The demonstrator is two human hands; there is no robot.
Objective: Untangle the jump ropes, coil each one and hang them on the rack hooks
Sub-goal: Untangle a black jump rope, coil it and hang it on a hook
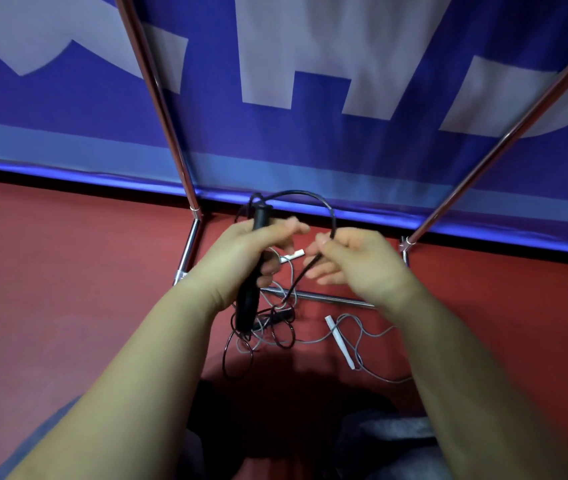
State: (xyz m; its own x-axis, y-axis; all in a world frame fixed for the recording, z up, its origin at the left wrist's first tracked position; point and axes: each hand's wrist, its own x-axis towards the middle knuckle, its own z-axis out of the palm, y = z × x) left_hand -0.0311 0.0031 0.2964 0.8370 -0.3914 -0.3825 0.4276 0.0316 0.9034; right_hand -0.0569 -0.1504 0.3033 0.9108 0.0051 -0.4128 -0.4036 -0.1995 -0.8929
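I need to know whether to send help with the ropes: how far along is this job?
Early. Nothing looks done: no coil hangs on the rack. In hand: the left hand grips a black handle, the right hand pinches the black rope arching between them. Left: the rope's lower part runs into a tangle with the grey rope and white handles on the floor.

Rack tubes (158, 98) shiny chrome metal; black handle (253, 271) matt.
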